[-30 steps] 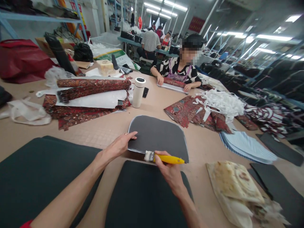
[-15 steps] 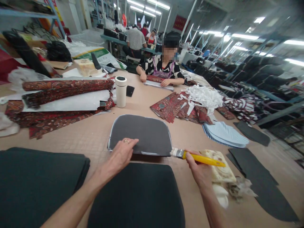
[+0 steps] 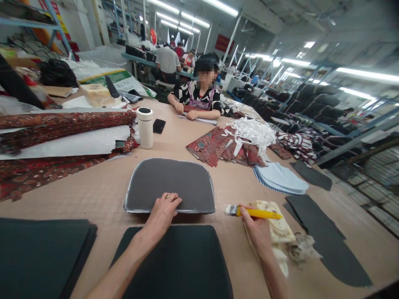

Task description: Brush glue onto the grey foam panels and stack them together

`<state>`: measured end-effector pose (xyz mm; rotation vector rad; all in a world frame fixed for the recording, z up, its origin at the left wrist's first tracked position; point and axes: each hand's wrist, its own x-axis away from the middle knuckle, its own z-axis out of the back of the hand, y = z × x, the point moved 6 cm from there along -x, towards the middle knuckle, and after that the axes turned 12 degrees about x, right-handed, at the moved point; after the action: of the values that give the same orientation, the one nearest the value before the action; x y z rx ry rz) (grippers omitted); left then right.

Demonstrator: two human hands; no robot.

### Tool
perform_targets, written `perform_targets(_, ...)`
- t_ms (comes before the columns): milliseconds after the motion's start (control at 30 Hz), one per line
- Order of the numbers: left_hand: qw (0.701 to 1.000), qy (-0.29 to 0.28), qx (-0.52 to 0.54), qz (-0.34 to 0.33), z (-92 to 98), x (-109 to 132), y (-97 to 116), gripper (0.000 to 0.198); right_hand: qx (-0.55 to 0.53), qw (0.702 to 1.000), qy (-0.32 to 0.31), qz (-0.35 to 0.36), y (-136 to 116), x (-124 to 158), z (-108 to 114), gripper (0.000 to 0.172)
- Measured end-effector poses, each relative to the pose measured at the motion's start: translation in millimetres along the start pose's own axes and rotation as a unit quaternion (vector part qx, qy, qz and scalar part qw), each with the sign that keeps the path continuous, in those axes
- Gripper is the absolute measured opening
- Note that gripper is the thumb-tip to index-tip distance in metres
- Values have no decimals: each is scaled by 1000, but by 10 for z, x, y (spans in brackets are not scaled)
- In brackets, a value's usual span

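Observation:
A dark grey rounded panel (image 3: 174, 182) with whitish edges lies at the middle of the table. My left hand (image 3: 165, 207), with a ring on one finger, rests on its near edge, fingers bent and pressed together; whether they pinch anything is hidden. To the right, my right hand (image 3: 254, 224) grips a yellow-handled brush (image 3: 262, 213). The brush's whitish bristles point left, apart from the panel. Beside that hand sits a cream-coloured block (image 3: 279, 226). A larger dark panel (image 3: 177, 261) lies nearest me.
Dark sheets (image 3: 43, 253) are stacked at left. Patterned fabric (image 3: 62, 120), a white bottle (image 3: 145, 128) and a phone (image 3: 159, 126) lie beyond. A person (image 3: 199, 95) sits across the table. Striped pieces (image 3: 282, 178) and dark pieces (image 3: 327, 236) are at right.
The brush in my right hand has moved away from the panel's right corner. My left hand's fingers have drawn in on the panel. The whole view has shifted.

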<state>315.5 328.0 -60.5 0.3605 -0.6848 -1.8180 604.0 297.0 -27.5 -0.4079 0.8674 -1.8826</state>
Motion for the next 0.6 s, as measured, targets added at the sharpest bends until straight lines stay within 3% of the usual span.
perform_targets(33,1000,0,4,-4,-10,-2,-25,37,2,1000,8,4,14,-46,52,37)
perform_targets(100,1000,2,14,-12,-27,1,-59,34,-10,999,-33,25,-31,-115,19,37)
perform_targets(233,1000,3,-6,-20,-48,15,-35,33,-34,985,-155,69,-223,-257,-302,32)
perform_targets(433,996,4,-92,-2,-86,15,72,48,-34,996,-56,63,-364,-805,-439,38)
perform_targets(600,996,13,-87,-3,-117,31,34,47,-39,994,-58,86,-528,-885,-592,45)
